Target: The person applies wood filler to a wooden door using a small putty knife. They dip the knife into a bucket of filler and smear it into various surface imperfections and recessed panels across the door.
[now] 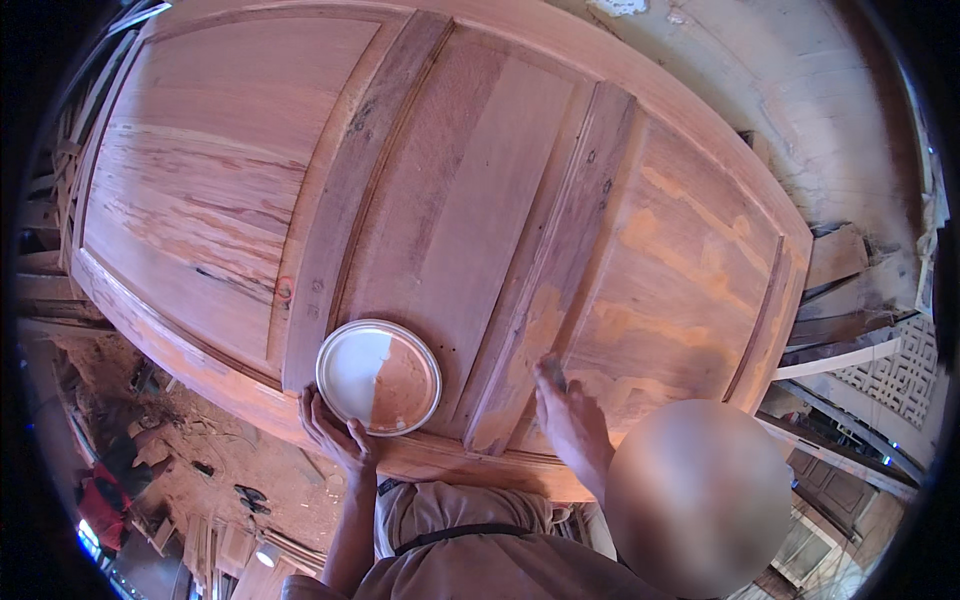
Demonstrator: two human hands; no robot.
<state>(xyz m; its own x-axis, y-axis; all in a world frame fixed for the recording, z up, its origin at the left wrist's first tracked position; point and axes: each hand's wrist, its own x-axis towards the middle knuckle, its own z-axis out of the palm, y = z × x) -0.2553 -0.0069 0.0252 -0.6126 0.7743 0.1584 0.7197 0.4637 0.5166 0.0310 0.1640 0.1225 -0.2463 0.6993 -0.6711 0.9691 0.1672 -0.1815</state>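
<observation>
A large reddish wooden door (470, 200) lies flat before me, with recessed panels and raised rails. Near its front edge is a round white lid (350, 375), its right half covered with orange-brown paste (405, 385). My left hand (337, 437) is at the lid's lower left rim, thumb and fingers on either side of the edge. Farther right, my right hand (572, 415) is closed over the rail beside the right panel. A small dark grey piece (556, 372) shows at its fingertips; its kind is unclear. Orange patches of paste (660, 235) mark the right panel.
Wood shavings and scraps (235, 455) cover the floor at the left, with a pair of sandals (251, 498) among them. Timber pieces (840, 285) and a white lattice panel (888, 370) stand at the right. A pale surface (780, 80) lies beyond the door.
</observation>
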